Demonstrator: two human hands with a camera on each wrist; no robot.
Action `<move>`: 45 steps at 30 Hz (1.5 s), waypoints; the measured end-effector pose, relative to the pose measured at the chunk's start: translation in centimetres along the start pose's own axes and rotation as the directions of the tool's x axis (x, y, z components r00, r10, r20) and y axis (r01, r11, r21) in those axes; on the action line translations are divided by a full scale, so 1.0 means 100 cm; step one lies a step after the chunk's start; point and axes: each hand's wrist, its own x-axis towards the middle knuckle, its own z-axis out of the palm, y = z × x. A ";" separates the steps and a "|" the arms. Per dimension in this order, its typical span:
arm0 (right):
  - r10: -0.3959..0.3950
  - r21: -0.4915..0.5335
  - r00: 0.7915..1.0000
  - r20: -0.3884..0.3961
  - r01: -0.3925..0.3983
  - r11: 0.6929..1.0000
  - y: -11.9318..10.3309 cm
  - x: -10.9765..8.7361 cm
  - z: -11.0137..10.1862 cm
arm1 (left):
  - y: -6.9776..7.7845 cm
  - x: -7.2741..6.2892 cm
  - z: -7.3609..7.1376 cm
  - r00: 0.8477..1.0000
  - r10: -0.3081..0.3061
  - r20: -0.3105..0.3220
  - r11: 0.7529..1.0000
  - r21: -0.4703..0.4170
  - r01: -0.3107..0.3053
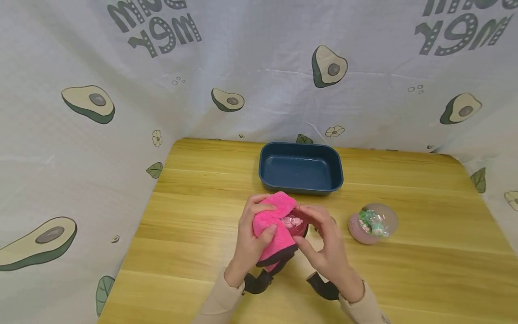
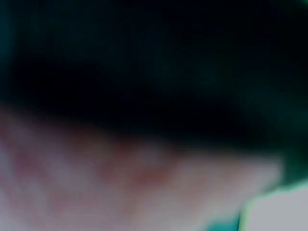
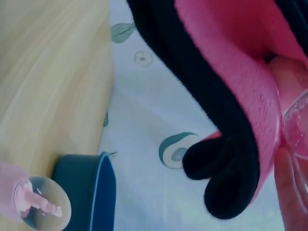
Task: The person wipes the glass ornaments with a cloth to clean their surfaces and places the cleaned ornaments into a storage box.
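In the head view my left hand (image 1: 250, 234) grips a bright pink cloth (image 1: 279, 202) with a black edge. The cloth is wrapped partly around a snow globe (image 1: 293, 222), whose clear dome shows pale pink shapes inside. My right hand (image 1: 328, 240) holds that globe from the right, thumb and fingers curved around it. The right wrist view shows the cloth (image 3: 240, 72) hanging in folds beside the globe (image 3: 298, 125), with fingertips (image 3: 288, 183) against it. The left wrist view is dark and blurred, so no details show there.
A dark blue rectangular bin (image 1: 300, 173) stands at the back of the wooden table (image 1: 194, 216). To the right of my hands, a second snow globe (image 1: 372, 223) with a pink base lies tilted. An avocado-print curtain (image 1: 267, 58) hangs behind the table.
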 end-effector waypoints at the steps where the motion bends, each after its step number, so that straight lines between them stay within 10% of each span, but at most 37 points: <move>1: -0.038 -0.013 0.999 -0.001 0.038 0.999 0.001 0.000 0.000 | 0.000 0.000 -0.001 1.000 -0.002 0.001 1.000 -0.007 0.002; 8: -0.084 -0.110 0.996 -0.036 0.080 0.991 0.004 -0.001 0.001 | 0.001 0.002 -0.001 0.997 0.063 0.043 0.997 0.035 -0.065; 15: 0.225 0.036 0.973 -0.055 -0.223 0.974 -0.004 -0.003 0.001 | -0.002 0.004 0.001 0.980 0.176 0.094 0.975 0.124 -0.187; 19: 0.230 -0.005 0.973 -0.020 -0.230 0.973 -0.007 0.000 0.000 | -0.002 0.003 0.001 0.993 0.112 0.035 0.988 0.106 -0.116; 28: -0.139 -0.130 0.990 0.017 0.140 0.982 0.006 0.004 -0.001 | 0.002 0.002 -0.002 0.999 -0.042 -0.008 0.999 -0.001 0.042; 34: 0.061 0.011 0.998 0.001 -0.061 0.998 0.002 0.001 -0.001 | 0.000 0.002 -0.003 0.995 0.084 0.056 0.991 0.104 -0.089; 39: 0.337 0.127 0.941 0.012 -0.336 0.933 -0.005 0.001 -0.002 | -0.002 0.002 -0.003 0.986 0.133 0.101 0.980 0.138 -0.146; 42: 0.337 0.125 0.941 0.025 -0.338 0.933 -0.006 0.002 -0.003 | -0.002 0.001 -0.002 0.995 0.071 0.066 0.992 0.098 -0.077; 45: 0.175 0.066 0.984 0.027 -0.177 0.982 -0.004 0.003 -0.003 | 0.000 0.001 -0.001 0.999 -0.041 0.017 0.999 0.017 0.041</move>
